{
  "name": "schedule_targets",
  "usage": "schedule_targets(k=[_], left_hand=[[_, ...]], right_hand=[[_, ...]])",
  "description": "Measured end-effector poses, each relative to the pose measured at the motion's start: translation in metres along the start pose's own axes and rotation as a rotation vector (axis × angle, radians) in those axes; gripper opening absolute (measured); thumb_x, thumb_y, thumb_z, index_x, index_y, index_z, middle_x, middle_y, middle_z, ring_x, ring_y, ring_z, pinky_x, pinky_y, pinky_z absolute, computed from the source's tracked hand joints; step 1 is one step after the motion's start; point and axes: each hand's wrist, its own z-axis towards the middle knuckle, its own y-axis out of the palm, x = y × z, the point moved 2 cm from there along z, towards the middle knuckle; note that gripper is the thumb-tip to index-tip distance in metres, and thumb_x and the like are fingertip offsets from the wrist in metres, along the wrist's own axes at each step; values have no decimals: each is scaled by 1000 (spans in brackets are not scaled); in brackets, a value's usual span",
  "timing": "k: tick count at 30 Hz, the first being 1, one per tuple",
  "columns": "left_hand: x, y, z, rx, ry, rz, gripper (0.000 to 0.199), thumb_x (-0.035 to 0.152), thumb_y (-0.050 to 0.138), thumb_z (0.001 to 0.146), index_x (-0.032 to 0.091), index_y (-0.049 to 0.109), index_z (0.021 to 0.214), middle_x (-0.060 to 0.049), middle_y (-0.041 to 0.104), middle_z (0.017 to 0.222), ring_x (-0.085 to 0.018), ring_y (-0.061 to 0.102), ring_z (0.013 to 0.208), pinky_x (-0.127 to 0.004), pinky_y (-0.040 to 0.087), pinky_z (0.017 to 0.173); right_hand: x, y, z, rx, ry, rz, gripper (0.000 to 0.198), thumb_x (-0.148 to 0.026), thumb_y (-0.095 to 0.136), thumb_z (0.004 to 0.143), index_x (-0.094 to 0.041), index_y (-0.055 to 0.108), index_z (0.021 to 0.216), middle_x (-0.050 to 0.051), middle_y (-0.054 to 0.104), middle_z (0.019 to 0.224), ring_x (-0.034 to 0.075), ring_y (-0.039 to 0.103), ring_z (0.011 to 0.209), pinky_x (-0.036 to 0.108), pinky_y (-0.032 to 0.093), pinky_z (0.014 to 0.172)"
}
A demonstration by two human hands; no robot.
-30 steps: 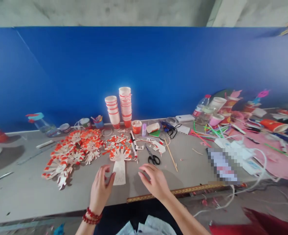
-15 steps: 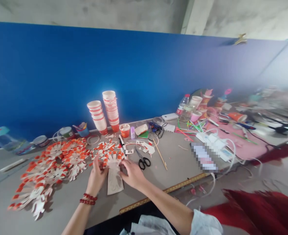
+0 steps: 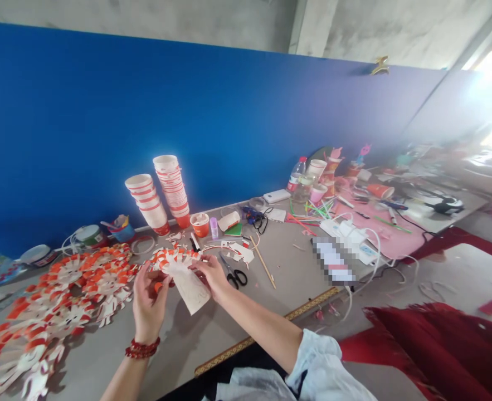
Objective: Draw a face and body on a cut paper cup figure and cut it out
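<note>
From where I stand, the person's left hand (image 3: pixel 149 301) pinches the orange-tipped fringe of a paper cutout (image 3: pixel 192 289) between thumb and fingers. The right hand (image 3: pixel 212 277) grips the cutout's other side, thumb against the top of its plain strip. The cutout tilts above the near part of the grey table (image 3: pixel 258 317), its strip pointing towards the person and a little to the right.

Beyond the hands, against the blue partition (image 3: pixel 229 122), two leaning stacks of paper cups stand side by side: a shorter stack (image 3: pixel 149 207) on the left and a taller stack (image 3: pixel 173 192) on the right, each cup nested in the next. Just right of them sits a small red-and-white cup (image 3: pixel 199 225) with something whitish at its mouth, too small to make out. Left of the stacks, a blue tub (image 3: pixel 122 233) holds a few coloured items, and a greenish tin (image 3: pixel 92 236) stands beside it.

Farther right, a red-capped bottle (image 3: pixel 296 177) stands next to a clear jar (image 3: pixel 303 192), contents unclear, and a pink cup (image 3: pixel 318 193). An orange cup (image 3: pixel 380 191) lies on its side.
</note>
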Motion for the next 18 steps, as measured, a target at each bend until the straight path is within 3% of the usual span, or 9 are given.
schedule_targets(k=[3,7,9,11,15,18], left_hand=[[5,0,8,-32,28,-24,68,36,73,84,24,42,143,-5,62,101,-16,64,80,-29,58,70],[3,6,6,-57,8,-95,73,33,76,81,27,41,145,-6,62,108,-18,66,92,-30,57,79],[-5,12,1,-15,-106,-180,78,38,79,77,29,41,144,-8,60,120,-20,65,101,-30,56,84],[-18,19,-7,-14,-328,-315,76,44,83,70,29,49,136,-6,62,124,-18,65,103,-28,54,87],[-34,26,-18,-53,-514,-343,47,48,87,63,14,70,91,-9,75,88,-21,71,77,-33,58,74],[-36,25,-21,-25,-587,-386,45,49,88,61,14,70,84,-8,77,83,-24,72,77,-36,58,74]], right_hand=[[-5,-2,8,-36,65,24,50,-49,82,66,-21,51,93,-1,70,76,12,61,53,22,44,48],[-6,-1,5,-126,88,-5,50,-44,92,51,-17,64,82,2,72,71,20,68,61,28,50,52],[-6,1,0,-135,40,-12,47,-42,93,49,-18,69,81,2,75,76,25,71,74,32,54,62],[-5,3,-6,-126,-17,-11,46,-45,92,53,-21,71,86,1,76,82,29,72,85,37,56,75],[-2,5,-10,-161,-60,-46,52,-50,91,54,-19,73,92,7,78,90,33,71,94,44,54,88],[0,3,-9,-135,-53,-124,48,-58,85,62,-19,73,88,7,77,83,33,71,89,43,55,81]])
